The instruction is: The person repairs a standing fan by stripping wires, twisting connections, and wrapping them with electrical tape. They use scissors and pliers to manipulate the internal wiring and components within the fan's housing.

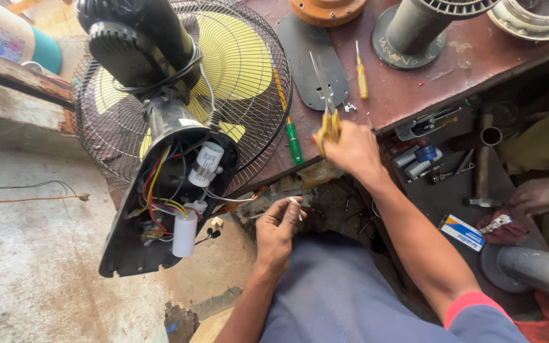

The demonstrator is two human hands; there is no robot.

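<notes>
Right hand (351, 149) at the front edge of the desk (414, 82), grip closed around the yellow handles of a pair of scissors (325, 101); blades point away toward the far side, lying over a dark flat plate (300, 38).

Left hand (277, 232) lower, in front of the desk edge above the lap, thumb and fingers pinched on a small pale piece (295, 202); too small to tell what it is.

Fan (179, 114) lies tilted at the desk's left end, yellow blades behind a black grille, rear housing open with coloured wires and two white capacitors (185, 234) exposed.

Green-handled screwdriver (294, 141) just left of the right hand near the front edge. Yellow-handled screwdriver (361, 75) farther back, beside the plate.

Another person's hand (541, 194) at the right, well apart.
</notes>
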